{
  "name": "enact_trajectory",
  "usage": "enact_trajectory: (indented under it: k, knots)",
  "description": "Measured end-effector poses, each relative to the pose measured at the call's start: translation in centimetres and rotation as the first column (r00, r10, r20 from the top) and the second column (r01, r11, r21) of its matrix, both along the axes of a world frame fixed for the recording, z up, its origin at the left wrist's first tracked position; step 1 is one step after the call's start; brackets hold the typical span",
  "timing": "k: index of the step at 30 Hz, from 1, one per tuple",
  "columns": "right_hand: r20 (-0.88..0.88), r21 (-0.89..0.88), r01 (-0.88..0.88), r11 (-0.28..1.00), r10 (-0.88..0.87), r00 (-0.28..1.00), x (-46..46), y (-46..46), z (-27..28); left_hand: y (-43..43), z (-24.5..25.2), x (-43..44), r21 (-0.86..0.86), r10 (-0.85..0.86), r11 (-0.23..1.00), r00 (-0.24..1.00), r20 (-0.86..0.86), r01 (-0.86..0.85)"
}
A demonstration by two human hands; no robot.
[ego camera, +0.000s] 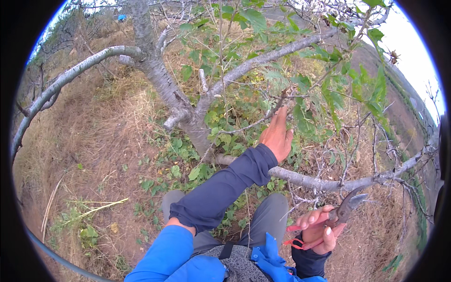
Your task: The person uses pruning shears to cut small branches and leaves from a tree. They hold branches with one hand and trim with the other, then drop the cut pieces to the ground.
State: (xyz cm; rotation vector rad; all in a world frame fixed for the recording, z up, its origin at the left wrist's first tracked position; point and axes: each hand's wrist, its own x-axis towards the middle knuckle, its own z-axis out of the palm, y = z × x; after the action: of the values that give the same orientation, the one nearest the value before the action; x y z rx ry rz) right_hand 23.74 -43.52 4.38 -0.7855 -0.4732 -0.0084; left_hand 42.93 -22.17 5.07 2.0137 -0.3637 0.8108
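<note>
My left hand, in a dark sleeve cuff, reaches forward with its fingers stretched out. Its fingertips are at a thin dark twig beside green lobed leaves; whether they touch it, I cannot tell. Low on the right, my right hand grips pruning shears by their red handles. The metal blades point up and to the right, just below a grey lower limb. A red cord hangs at the handle ends.
A grey tree trunk forks ahead, with one limb arching left and another rising right. Bare twigs crowd the right side. Dry grass and green creepers cover the sloping ground. Cut green stems lie left.
</note>
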Motion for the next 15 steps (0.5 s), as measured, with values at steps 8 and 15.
enact_trajectory:
  k: [8, 15]
  knots:
    - [-0.012, -0.007, 0.119, 0.993, -0.119, 0.993, 0.8, 0.5, -0.1, -0.6, -0.1, -1.6, -0.023, -0.186, 0.983, 0.981, -0.055, 0.185]
    - [-0.148, 0.104, 0.349, 0.931, -0.332, 0.931, 1.0, 0.9, -1.2, 0.1, -1.2, -5.5, 0.062, -0.209, 0.974, 0.971, -0.118, 0.218]
